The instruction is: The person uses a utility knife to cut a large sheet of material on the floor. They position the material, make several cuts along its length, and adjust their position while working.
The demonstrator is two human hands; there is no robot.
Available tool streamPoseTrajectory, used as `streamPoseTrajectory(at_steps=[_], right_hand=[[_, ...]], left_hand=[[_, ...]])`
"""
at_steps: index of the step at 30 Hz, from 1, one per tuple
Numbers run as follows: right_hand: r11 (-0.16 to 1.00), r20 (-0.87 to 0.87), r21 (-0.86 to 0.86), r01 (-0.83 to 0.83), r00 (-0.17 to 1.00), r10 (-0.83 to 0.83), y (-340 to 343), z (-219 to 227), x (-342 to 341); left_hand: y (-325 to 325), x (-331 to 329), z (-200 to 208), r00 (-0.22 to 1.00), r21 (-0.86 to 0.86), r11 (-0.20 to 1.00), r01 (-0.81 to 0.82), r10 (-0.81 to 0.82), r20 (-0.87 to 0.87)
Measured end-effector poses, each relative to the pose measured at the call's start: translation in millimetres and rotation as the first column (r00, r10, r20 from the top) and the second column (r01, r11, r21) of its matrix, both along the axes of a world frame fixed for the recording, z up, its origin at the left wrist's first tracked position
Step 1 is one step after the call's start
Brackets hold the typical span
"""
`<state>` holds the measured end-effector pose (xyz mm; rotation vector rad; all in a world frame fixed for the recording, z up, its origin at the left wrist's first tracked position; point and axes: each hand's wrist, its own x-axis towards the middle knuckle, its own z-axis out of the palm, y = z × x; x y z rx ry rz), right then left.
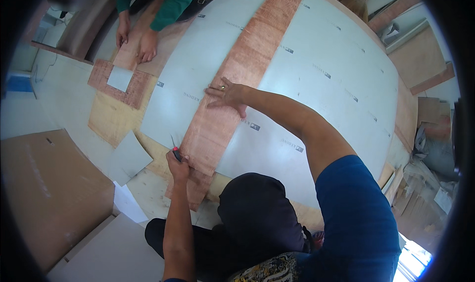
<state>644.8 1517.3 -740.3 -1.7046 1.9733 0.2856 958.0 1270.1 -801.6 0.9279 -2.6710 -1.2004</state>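
Note:
A long reddish-brown wooden strip (247, 64) lies along a large pale grey sheet (321, 94) on the floor. My left hand (178, 169) grips a red-handled utility knife (175, 151), whose blade touches the strip's left edge near its close end. My right hand (228, 95), with a ring on one finger, presses flat on the strip's middle, fingers spread. My dark-clothed knee (257, 208) rests just below the strip's near end.
Another person in a green sleeve (170, 7) has both hands on a wooden board at the top left. A small grey square (120, 78) lies on a reddish piece. Brown boards (49, 183) lie at left, and scraps pile up at right (420, 183).

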Motion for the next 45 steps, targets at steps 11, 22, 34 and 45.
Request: streamPoseTrajectory(at_steps=[11,22,34,45], right_hand=[[0.999,-0.007,0.006,0.043,0.999,-0.043,5.2,-9.4,3.1],[0.944,-0.067,-0.082,0.320,0.943,-0.326,35.0,-14.8,34.0],[0.913,-0.102,-0.108,0.393,0.909,-0.403,50.9,-27.2,42.8],[0.922,-0.145,-0.122,0.369,0.912,-0.384,51.2,-30.3,52.0]], left_hand=[[11.6,1.5,-4.9,0.999,0.023,0.999,0.028,-0.027,-0.024],[-3.9,0.5,-4.7,0.999,-0.079,0.996,0.036,-0.035,0.022],[-8.7,-5.6,-1.4,0.996,0.094,0.994,-0.052,0.044,0.082],[-11.8,-7.7,-1.1,0.995,0.100,0.993,-0.064,0.055,0.087]])
